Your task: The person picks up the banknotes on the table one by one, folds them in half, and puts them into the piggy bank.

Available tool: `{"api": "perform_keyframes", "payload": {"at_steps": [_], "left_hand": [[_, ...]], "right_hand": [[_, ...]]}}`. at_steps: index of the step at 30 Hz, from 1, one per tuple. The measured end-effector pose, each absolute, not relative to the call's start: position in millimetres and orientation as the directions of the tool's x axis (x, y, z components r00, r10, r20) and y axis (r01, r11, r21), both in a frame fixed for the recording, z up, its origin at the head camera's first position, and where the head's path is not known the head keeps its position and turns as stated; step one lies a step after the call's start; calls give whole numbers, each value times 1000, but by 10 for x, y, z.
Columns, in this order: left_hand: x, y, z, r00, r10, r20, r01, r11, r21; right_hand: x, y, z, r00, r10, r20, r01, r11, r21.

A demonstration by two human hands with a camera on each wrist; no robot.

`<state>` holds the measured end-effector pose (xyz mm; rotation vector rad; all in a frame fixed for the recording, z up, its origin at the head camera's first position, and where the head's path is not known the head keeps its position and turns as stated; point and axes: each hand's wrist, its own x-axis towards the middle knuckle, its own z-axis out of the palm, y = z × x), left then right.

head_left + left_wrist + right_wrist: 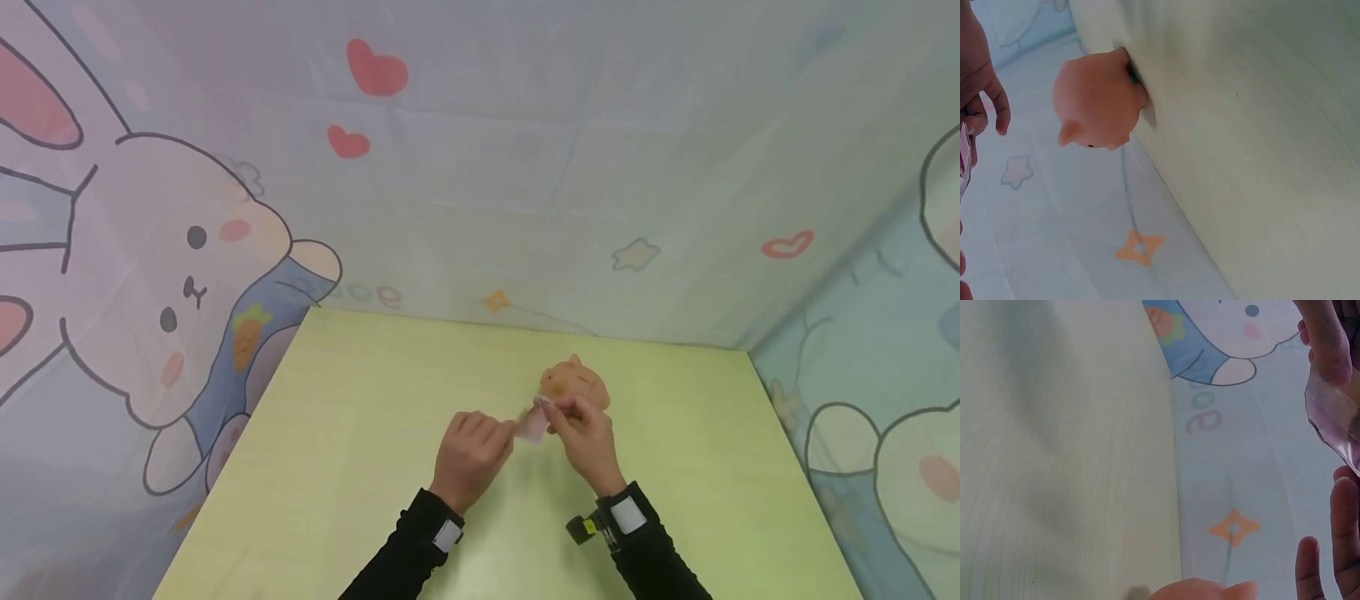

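Observation:
Between the two hands stretches a small see-through pinkish plastic bag [532,425], seen glossy and thin-edged at the right side of the right wrist view. My left hand [472,458] pinches its left end, fingers curled. At its upper right corner, the thumb and fingertips of my right hand [588,437] grip it. What lies inside the bag, if anything, I cannot tell. Just behind the right hand stands an orange-pink pig figure [588,382], its lower part partly hidden by that hand. The left wrist view shows the pig's round body, ear and short feet on the tabletop.
The pale yellow table [360,400] ends at a back edge against a hanging cloth [487,208] printed with hearts, stars and rabbits. A similar cloth panel [900,350] runs along the right side. Each wrist wears a strap; a small camera [581,528] sticks out from the right one.

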<state>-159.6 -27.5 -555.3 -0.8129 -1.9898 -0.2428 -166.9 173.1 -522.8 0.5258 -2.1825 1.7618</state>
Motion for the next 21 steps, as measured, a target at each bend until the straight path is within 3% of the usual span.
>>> {"api": "perform_keyframes", "payload": {"at_steps": [5, 9, 21], "left_hand": [[-1599, -252, -5544, -312, 510, 801, 597, 762, -253], [-1614, -210, -5537, -310, 506, 805, 580, 771, -262], [-1598, -117, -5488, -382, 519, 765, 558, 789, -257]], "right_hand": [[-1656, 1685, -5233, -898, -55, 435, -437, 207, -875], [-1659, 1641, -5231, -896, -28, 443, -439, 201, -876], [-1675, 1577, -5215, -868, -29, 495, -491, 196, -849]]}}
